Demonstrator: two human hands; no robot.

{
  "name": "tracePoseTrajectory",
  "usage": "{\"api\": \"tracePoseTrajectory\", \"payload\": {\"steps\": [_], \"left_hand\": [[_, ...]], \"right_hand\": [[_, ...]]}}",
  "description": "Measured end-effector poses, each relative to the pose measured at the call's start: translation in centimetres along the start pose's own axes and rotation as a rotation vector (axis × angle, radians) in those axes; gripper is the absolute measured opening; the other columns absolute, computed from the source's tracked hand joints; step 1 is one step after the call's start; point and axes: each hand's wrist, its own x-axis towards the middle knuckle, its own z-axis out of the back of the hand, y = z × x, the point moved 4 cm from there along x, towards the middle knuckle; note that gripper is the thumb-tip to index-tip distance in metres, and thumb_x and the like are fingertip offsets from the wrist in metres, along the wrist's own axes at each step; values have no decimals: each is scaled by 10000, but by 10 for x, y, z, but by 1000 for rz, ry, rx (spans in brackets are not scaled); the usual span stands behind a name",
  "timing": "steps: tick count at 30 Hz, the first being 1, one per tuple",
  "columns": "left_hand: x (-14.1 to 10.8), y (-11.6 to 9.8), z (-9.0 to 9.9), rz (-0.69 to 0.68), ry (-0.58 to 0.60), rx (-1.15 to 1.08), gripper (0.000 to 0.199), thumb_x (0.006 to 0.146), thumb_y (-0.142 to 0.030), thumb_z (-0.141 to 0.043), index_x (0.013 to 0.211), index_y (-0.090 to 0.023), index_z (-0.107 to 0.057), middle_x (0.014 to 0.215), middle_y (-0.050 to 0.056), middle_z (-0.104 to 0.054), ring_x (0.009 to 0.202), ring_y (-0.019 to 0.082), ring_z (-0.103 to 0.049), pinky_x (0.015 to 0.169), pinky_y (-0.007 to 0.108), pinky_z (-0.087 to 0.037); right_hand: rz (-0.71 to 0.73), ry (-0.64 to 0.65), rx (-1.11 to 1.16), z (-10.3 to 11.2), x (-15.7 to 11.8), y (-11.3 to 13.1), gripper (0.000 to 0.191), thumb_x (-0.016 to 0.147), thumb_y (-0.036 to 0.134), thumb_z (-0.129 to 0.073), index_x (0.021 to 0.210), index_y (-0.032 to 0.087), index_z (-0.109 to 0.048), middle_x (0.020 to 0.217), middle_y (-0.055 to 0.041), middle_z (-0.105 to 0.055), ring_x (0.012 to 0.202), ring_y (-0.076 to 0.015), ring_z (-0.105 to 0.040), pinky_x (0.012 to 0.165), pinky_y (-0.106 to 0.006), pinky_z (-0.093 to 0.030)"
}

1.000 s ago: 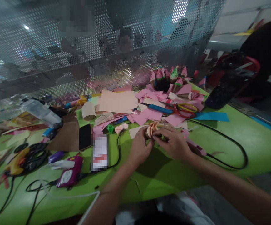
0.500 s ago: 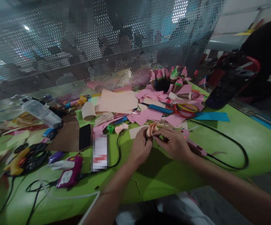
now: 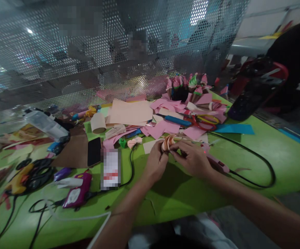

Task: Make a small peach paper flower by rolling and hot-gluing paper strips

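Observation:
A small peach and orange swirl of coiled strips (image 3: 168, 142), foam or paper, sits between my two hands above the green table. My left hand (image 3: 158, 159) is closed around its left side. From the right, the fingertips of my right hand (image 3: 193, 157) pinch its lower edge; both hands hide part of it. A pink corded tool (image 3: 218, 163) with a small red light lies just beyond my right hand. Behind my left hand, a pale sheet (image 3: 151, 147) rests on the table, and a crumpled pale pink piece (image 3: 134, 141) is to its left.
Pink scraps (image 3: 162, 128), scissors (image 3: 205, 121) and a blue-handled cutter (image 3: 177, 120) lie behind my hands. Finished-looking pink and green cones (image 3: 193, 83) stand farther back. At left are a phone (image 3: 94, 152), a magenta device (image 3: 77, 192) and cords. A dark bottle (image 3: 248, 91) stands right.
The swirl has turned slightly between my fingers and shows more of its striped side. Both hands stay in nearly the same place.

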Motion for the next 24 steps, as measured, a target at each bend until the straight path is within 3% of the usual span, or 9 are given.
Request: {"api": "tracePoseTrajectory", "payload": {"steps": [14, 24], "left_hand": [[1, 4, 0, 11, 15, -131, 359, 922, -286, -455, 1261, -177, -502, 1311, 100, -589, 1243, 236, -528, 1108, 394, -367], [-1, 4, -1, -9, 19, -194, 385, 927, -314, -482, 1286, -178, -504, 1323, 109, -580, 1271, 243, -515, 1132, 405, -357]], "right_hand": [[28, 5, -33, -1, 0, 1, 127, 901, 168, -557, 895, 225, -670, 887, -65, -736, 843, -239, -692, 756, -390, -564], [41, -9, -34, -1, -1, 1, 112, 910, 160, -563, 888, 223, -653, 889, -57, -737, 833, -223, -696, 726, -351, -561]]}}
